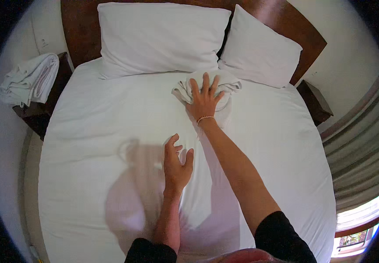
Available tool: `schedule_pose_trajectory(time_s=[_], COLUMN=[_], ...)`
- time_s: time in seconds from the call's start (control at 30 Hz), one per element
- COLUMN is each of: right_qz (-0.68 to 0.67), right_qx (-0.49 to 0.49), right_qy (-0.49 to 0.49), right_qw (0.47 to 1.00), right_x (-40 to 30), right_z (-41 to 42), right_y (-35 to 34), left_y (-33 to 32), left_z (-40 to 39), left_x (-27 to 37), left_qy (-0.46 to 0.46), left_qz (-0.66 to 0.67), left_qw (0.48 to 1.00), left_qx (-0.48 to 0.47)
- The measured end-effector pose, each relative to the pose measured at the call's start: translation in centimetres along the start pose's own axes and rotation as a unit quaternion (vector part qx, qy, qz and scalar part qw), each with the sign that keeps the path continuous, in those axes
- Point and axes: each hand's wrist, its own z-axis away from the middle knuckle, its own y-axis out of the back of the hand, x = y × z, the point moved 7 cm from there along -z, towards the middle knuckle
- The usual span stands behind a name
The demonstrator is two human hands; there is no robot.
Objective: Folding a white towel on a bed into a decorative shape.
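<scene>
A bed with a white fitted sheet lies before me. My right hand rests palm down, fingers spread, on a crumpled white cloth, which lies on the sheet just below two white pillows. A thin bracelet circles that wrist. Nearer to me, my left hand is over the middle of the bed, fingers partly curled and thumb apart, holding nothing. The larger pillow leans at the left of the headboard, and the other pillow sits tilted at its right.
A wooden headboard stands behind the pillows. At the left, folded white towels lie on a dark bedside table. Another dark bedside unit is at the right, near a grey curtain and a bright window.
</scene>
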Motion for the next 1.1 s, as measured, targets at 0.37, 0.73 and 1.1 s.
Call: schedule_pose_trajectory(time_s=[0.37,0.73,1.1], right_qz=[-0.071,-0.172,0.010], right_qx=[-0.071,-0.052,-0.109], right_qy=[0.010,-0.040,-0.031], right_qw=[0.995,0.983,0.993], right_x=[-0.3,-1.0,1.3], right_z=[1.2,7.3,1.0], right_y=[2.2,6.5,1.3], left_y=[-0.7,-1.2,-0.9], left_z=[0.0,0.0,0.1], left_x=[-0.4,-0.5,-0.1], left_qy=[-0.033,-0.063,-0.079], left_qz=[-0.032,-0.076,-0.058], left_qw=[0.999,0.995,0.995], left_qx=[-0.008,-0.002,0.000])
